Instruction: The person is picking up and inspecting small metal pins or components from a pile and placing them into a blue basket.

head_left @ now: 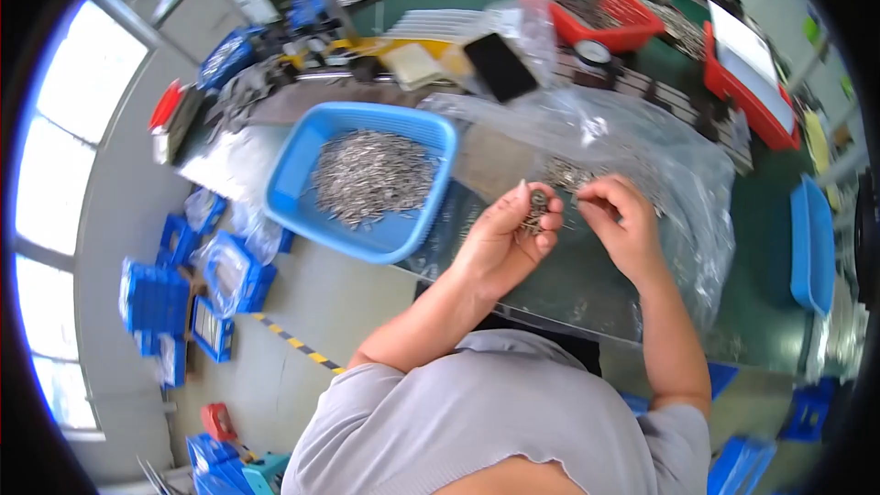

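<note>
Both forearms are bare and come up from the lower part of the picture, out of short grey sleeves. The left forearm rises from about 7 o'clock toward the centre, and its wrist is bent a little back. The left hand (511,234) is cupped with the palm turned up and to the right; the fingers curl inward and the thumb points up. The right forearm goes almost straight up from about 5 o'clock. The right hand (623,220) sits at 3 o'clock of the left one, very near to it, with the knuckles up. Its thumb and first fingers seem pinched together, pointing to the left hand, but the tips are too small to be sure.
</note>
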A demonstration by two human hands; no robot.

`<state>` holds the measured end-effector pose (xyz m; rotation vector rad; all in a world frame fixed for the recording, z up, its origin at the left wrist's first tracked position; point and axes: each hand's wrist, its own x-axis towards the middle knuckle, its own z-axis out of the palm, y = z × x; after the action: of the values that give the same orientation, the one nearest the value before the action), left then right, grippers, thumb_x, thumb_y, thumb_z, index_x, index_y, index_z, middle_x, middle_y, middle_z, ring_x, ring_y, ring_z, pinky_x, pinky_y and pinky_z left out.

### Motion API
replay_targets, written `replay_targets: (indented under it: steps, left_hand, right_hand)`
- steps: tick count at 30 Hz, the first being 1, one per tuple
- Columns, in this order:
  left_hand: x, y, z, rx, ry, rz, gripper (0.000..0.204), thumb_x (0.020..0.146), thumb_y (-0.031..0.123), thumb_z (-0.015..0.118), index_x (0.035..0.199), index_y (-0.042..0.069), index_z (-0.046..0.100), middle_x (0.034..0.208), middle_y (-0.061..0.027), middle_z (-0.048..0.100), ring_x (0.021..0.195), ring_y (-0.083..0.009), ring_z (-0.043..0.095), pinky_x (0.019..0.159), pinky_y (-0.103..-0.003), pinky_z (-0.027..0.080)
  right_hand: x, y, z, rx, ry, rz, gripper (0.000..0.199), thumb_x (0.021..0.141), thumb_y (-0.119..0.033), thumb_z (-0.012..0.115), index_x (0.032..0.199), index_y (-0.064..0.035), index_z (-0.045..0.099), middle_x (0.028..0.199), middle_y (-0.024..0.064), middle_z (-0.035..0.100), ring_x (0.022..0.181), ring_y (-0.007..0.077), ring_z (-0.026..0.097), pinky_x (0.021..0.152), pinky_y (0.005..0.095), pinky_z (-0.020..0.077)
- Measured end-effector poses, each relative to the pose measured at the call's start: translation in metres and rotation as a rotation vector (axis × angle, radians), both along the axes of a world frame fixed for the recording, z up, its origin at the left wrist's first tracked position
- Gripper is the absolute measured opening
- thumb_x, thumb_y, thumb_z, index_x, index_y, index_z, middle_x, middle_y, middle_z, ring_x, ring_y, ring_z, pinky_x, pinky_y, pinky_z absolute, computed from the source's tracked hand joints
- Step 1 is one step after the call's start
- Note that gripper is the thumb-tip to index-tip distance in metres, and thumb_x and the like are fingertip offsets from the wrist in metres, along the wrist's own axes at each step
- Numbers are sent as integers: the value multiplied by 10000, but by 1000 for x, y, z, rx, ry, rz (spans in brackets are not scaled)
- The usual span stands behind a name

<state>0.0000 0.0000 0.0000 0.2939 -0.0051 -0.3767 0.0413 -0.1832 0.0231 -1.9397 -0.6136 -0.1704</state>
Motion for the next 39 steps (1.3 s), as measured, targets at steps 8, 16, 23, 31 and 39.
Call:
replay_targets:
  steps: [8, 16, 23, 31, 39]
  left_hand:
    - [-8, 108, 55, 223, -209, 426, 297, 969, 295, 467, 1050, 19, 540, 999, -130, 590, 882, -216, 590, 788, -362, 524]
    - [-1, 192, 67, 1249, -342, 733, 205, 951, 196, 519, 966, 20, 624, 1240, -100, 564, 1077, -137, 523, 933, -275, 375]
    - [0, 178, 61, 939, -190, 774, 196, 966, 222, 501, 1035, 49, 564, 1047, -103, 612, 789, -135, 549, 714, -297, 468]
    - [-7, 38, 28, 420, -230, 222, 178, 963, 200, 488, 1046, 57, 554, 843, -94, 565, 699, -162, 529, 621, -300, 458]
    - [0, -15, -22, 236, 31, -65, 160, 958, 199, 499, 1008, 60, 561, 854, -76, 569, 732, -143, 513, 648, -297, 434]
  right_hand:
    - [-9, 13, 7, 7, 49, 31, 102, 775, -8, 653, 871, -21, 624, 765, 20, 558, 663, 100, 524, 588, 233, 403]
    - [-8, 9, 7, 8, 58, 24, 91, 783, -14, 650, 869, -16, 620, 760, 31, 563, 667, 108, 537, 601, 235, 418]
    - [-1, 2, -1, -83, 38, -85, 88, 794, -40, 654, 874, -29, 619, 766, 53, 579, 664, 149, 564, 615, 259, 444]
    - [23, -20, -9, -350, -86, -299, 85, 806, -83, 615, 885, -53, 612, 850, 90, 606, 760, 266, 608, 666, 354, 475]
    - [24, -48, -10, -760, -51, -476, 105, 834, -99, 582, 912, -58, 638, 914, 112, 621, 829, 324, 595, 714, 411, 468]
